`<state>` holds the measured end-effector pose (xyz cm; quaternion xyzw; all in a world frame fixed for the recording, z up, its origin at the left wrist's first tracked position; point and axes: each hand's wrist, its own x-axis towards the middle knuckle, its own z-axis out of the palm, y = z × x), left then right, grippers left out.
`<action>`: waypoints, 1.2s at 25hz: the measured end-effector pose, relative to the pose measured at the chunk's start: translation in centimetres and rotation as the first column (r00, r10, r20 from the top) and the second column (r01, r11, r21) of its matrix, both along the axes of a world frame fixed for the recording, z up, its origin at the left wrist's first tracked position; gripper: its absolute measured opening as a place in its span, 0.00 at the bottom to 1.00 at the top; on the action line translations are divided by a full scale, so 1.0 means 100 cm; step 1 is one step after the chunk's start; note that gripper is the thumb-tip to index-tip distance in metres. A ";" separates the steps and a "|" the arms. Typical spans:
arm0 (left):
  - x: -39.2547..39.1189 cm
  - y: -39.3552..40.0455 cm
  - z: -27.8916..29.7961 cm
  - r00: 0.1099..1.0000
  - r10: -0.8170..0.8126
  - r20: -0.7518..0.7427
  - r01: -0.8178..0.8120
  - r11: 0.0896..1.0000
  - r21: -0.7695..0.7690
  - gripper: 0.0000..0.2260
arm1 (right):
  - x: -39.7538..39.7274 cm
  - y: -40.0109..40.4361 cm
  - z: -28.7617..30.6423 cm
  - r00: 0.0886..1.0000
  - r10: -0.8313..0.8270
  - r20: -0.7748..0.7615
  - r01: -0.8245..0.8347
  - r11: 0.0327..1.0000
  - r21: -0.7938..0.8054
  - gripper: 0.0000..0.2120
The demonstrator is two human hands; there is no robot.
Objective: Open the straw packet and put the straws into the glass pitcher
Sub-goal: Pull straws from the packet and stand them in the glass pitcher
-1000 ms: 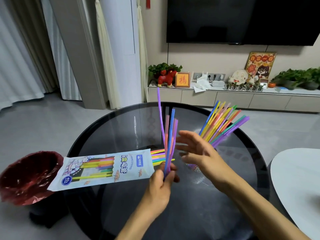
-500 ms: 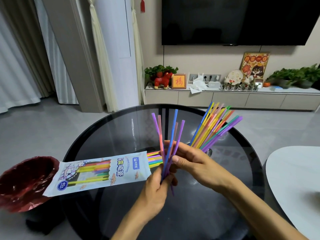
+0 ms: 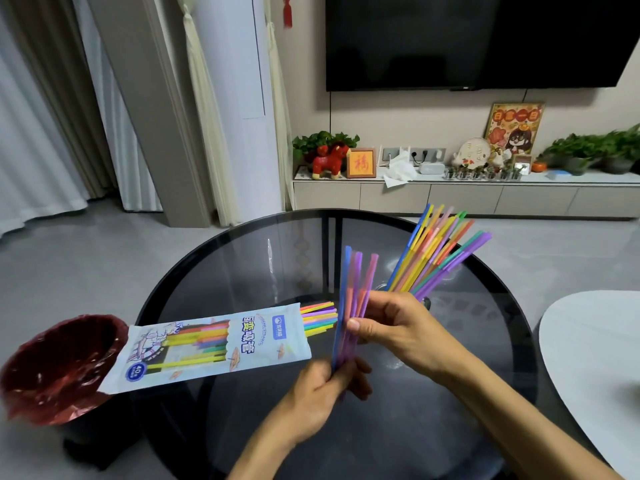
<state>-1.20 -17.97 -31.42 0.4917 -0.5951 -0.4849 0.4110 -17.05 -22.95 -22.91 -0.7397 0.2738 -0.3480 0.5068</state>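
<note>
**Glass pitcher part-filled, packet open**

Glass pitcher (image 3: 408, 299), mostly hidden behind the right hand (image 3: 398, 327), holds a fan of coloured straws (image 3: 440, 251) leaning right. Left of it, the straw packet (image 3: 214, 344) lies flat on the dark glass bench (image 3: 242, 271), open, straw ends (image 3: 318, 318) protruding. Both grips pinch a small upright bundle (image 3: 349, 306): left hand (image 3: 318, 396) low, right higher. A red-lined bin (image 3: 52, 368) stands beyond the packet.

The glass pitcher (image 3: 427, 301) is almost wholly hidden behind the right hand (image 3: 398, 327), so only a sliver of its rim shows and the lower ends of the straws (image 3: 440, 251) standing in it cannot be seen. The print on the straw packet (image 3: 221, 341) is blurred. Both forearms run off the bottom edge.
</note>
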 end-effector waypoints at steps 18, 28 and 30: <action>0.021 -0.008 0.020 0.793 0.531 0.299 -0.444 0.840 -0.312 0.12 | -0.062 -0.054 0.012 0.496 -0.785 0.372 0.753 0.602 0.266 0.04; 0.028 -0.011 0.003 0.600 0.573 0.558 -0.363 0.817 -0.448 0.14 | -0.036 -0.074 -0.022 0.603 -0.798 0.024 0.784 0.597 0.171 0.10; 0.032 -0.013 -0.004 0.450 0.484 0.751 -0.343 0.870 -0.354 0.22 | -0.042 -0.073 -0.020 0.603 -0.797 -0.035 0.797 0.600 0.068 0.10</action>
